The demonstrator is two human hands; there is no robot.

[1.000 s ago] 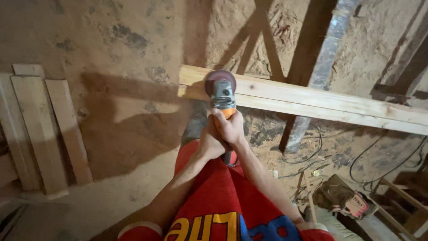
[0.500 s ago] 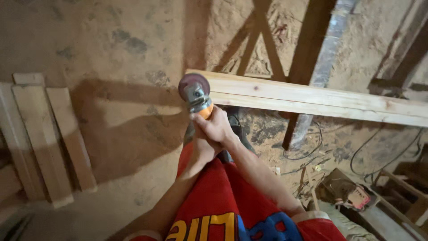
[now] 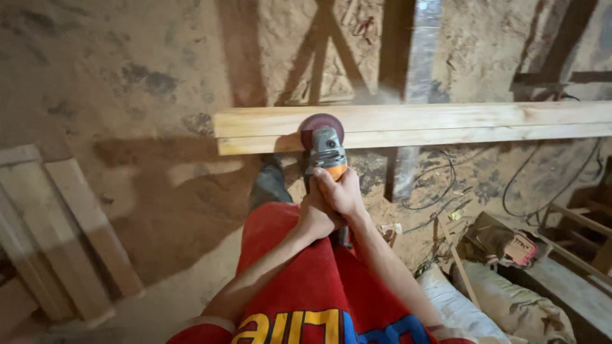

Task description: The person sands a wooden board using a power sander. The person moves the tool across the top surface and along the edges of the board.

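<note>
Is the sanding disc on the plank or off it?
On it: the sanding disc overlaps the plank's near edge, both hands gripping the grinder.

The grinder (image 3: 325, 148) sits against the beam (image 3: 414, 124), loose planks (image 3: 70, 229) lying well left on the floor (image 3: 159, 76)

Warm, yellowish light falls from behind and above the person, casting a broad dark shadow across the dirt floor (image 3: 159, 191) at left. The plank (image 3: 446, 124) is brightly lit and fairly sharp. Edges soften: the boards (image 3: 57, 236) at lower left and the red shirt (image 3: 306, 299) blur, with wide-angle stretching.
</note>
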